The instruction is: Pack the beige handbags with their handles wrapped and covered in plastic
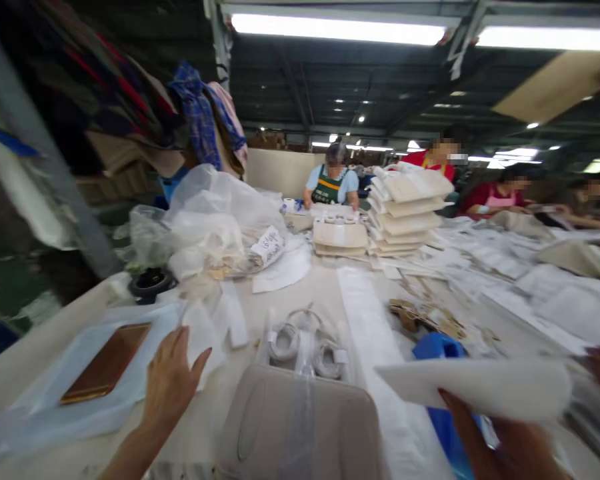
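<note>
Your right hand (505, 447) pinches the light, floppy white sheet (475, 387) underneath; left hand (173, 383) spread, empty — support its middle

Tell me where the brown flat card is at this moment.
In the head view, the brown flat card lies at lower left on a clear plastic sheet on the table, just left of the left hand.
</note>
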`<state>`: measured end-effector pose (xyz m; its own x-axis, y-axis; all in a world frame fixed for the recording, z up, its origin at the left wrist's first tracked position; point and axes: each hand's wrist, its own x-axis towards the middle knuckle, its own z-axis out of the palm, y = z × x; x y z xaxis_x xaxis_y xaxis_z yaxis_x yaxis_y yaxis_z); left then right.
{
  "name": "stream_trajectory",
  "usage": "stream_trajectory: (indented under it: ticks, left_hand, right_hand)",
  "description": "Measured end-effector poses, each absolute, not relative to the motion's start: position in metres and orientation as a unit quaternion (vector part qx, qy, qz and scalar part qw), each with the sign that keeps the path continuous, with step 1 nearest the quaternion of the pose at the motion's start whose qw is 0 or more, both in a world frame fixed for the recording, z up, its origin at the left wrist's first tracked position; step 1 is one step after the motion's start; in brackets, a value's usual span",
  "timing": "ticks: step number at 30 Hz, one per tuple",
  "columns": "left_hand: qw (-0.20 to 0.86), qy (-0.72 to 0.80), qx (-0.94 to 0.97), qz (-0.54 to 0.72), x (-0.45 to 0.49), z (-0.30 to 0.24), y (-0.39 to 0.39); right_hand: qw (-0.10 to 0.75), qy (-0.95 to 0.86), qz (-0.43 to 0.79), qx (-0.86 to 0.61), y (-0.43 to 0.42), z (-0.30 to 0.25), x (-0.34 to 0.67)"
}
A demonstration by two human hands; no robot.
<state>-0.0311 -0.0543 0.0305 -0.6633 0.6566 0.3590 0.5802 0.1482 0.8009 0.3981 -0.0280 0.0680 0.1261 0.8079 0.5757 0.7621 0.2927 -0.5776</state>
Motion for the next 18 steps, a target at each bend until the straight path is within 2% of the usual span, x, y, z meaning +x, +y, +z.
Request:
stream_trajectory:
  ticks: [2,3,6,8,10,12,14,16,18]
  left_hand:
    - [-0.005,0.711,0.504,0.491,-0.004,0.037,-0.054]
    - [0.02,0.684,0.542,0.488,0.014,0.043,-0.055]
    - [0.235,0.613,0.615,0.437,0.084,0.061,-0.058]
    - [0.396,0.564,0.614,0.383,0.131,0.066,-0.058]
    - [0.507,0.505,0.604,0.351,0.168,0.061,-0.057]
    - [0.579,0.472,0.565,0.35,0.189,0.052,-0.057]
    - [0.597,0.477,0.548,0.341,0.194,0.045,-0.058]
    - [0.538,0.501,0.615,0.286,0.19,0.045,-0.061]
    - [0.421,0.496,0.735,0.189,0.184,0.055,-0.063]
  right_hand:
    - [0.495,-0.621,0.141,-0.591,-0.025,0.085,0.395]
    - [0.523,-0.594,0.228,-0.567,-0.024,0.091,0.391]
    - [0.56,-0.508,0.442,-0.483,-0.023,0.094,0.372]
    - [0.538,-0.493,0.509,-0.457,-0.026,0.084,0.36]
    - [0.51,-0.508,0.533,-0.445,-0.032,0.07,0.355]
    - [0.502,-0.551,0.475,-0.469,-0.037,0.058,0.36]
    - [0.519,-0.626,0.281,-0.51,-0.041,0.054,0.371]
    - [0.49,-0.72,0.014,-0.492,-0.045,0.058,0.383]
    - [0.388,-0.818,-0.163,-0.392,-0.051,0.063,0.389]
